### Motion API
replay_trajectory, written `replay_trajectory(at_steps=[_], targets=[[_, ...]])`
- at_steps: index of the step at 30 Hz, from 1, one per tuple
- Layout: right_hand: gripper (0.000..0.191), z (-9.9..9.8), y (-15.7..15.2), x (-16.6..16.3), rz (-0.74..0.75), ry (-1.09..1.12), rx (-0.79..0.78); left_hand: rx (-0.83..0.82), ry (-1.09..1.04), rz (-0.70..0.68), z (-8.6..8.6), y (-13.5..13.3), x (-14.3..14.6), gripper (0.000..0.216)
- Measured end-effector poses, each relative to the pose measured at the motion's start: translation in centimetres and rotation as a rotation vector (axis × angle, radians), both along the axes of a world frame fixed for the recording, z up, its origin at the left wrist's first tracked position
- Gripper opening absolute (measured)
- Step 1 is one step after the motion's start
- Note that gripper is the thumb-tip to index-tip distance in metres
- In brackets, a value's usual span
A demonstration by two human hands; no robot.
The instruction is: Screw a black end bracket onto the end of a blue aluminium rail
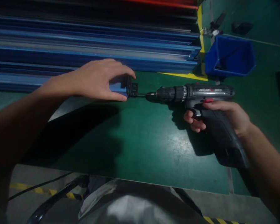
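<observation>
My right hand (224, 116) is wrapped round the grip of a black and grey cordless drill (191, 93), which points left. Its long thin bit (142, 94) reaches to a small black bracket (130, 87) at the end of a blue metal profile (118, 88). Thumb and fingers of my left hand (105, 79) close round this profile end from both sides, touching the bracket. Whether a screw sits at the bit's tip I cannot make out. Most of the profile is hidden beneath my left hand and forearm.
Long blue profiles (154, 62) lie stacked along the back of the green table (154, 149), with black and red ones behind. A blue bin (233, 59) stands at the back right, near dark small parts (242, 27). The table's front edge runs before my lap.
</observation>
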State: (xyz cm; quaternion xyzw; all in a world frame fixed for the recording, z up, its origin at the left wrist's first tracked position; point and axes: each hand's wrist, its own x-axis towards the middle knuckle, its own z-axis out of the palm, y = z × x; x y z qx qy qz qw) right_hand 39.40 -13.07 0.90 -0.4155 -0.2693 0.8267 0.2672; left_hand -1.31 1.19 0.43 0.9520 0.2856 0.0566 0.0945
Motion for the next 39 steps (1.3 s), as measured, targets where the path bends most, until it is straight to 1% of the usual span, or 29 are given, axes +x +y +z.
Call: replay_trajectory(at_steps=[5, 10, 18, 26, 31, 39], targets=[[0.025, 0.17, 0.08, -0.18, 0.003, -0.052, 0.008, 0.009, -0.011, -0.008, -0.18, 0.01, -0.14, 0.078], [0.03, 0.2, 0.05, -0.37, -0.042, -0.016, -0.007, 0.028, -0.014, -0.026, -0.4, 0.02, -0.15, 0.077], [0.03, -0.07, 0.16, -0.3, -0.043, -0.016, -0.021, 0.038, -0.011, -0.028, -0.2, -0.06, 0.05, 0.077], [0.03, -0.11, 0.1, -0.18, -0.023, 0.048, -0.017, 0.005, -0.008, -0.038, -0.03, -0.04, -0.02, 0.073], [0.031, -0.23, 0.19, 0.01, -0.005, 0.092, -0.022, -0.019, 0.008, -0.008, 0.26, -0.21, 0.19, 0.074], [0.029, -0.06, 0.07, -0.13, -0.016, 0.046, -0.02, -0.02, 0.012, -0.005, 0.11, -0.17, 0.12, 0.074]])
